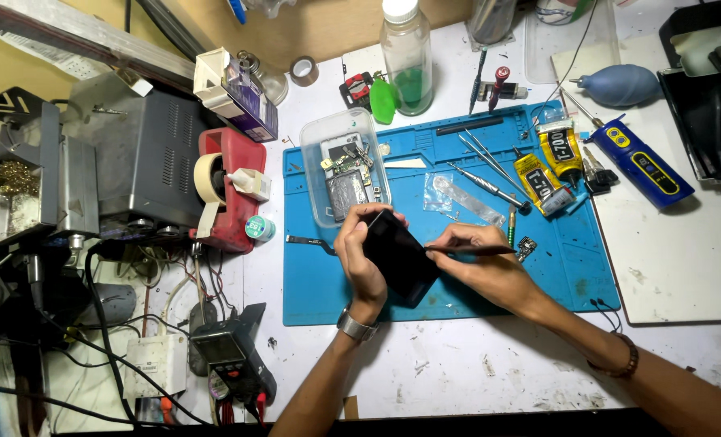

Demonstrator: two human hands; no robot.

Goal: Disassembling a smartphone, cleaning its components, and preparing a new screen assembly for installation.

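Note:
My left hand (pixel 361 257) grips a black smartphone (pixel 401 259) and holds it tilted over the blue work mat (pixel 555 267). My right hand (pixel 482 263) holds a thin dark tool (pixel 478 251) flat against the phone's right edge. A metal watch (pixel 355 326) sits on my left wrist. A beaded bracelet (pixel 617 364) is on my right wrist.
A clear plastic tray (pixel 342 166) with phone parts lies at the mat's upper left. Tweezers and screwdrivers (pixel 490 174), two yellow glue tubes (pixel 548 166) and a blue tool (pixel 644 162) lie to the right. A bottle (pixel 407 57) stands behind. A red tape dispenser (pixel 227 186), multimeter (pixel 231 356) and power supply (pixel 146 154) crowd the left.

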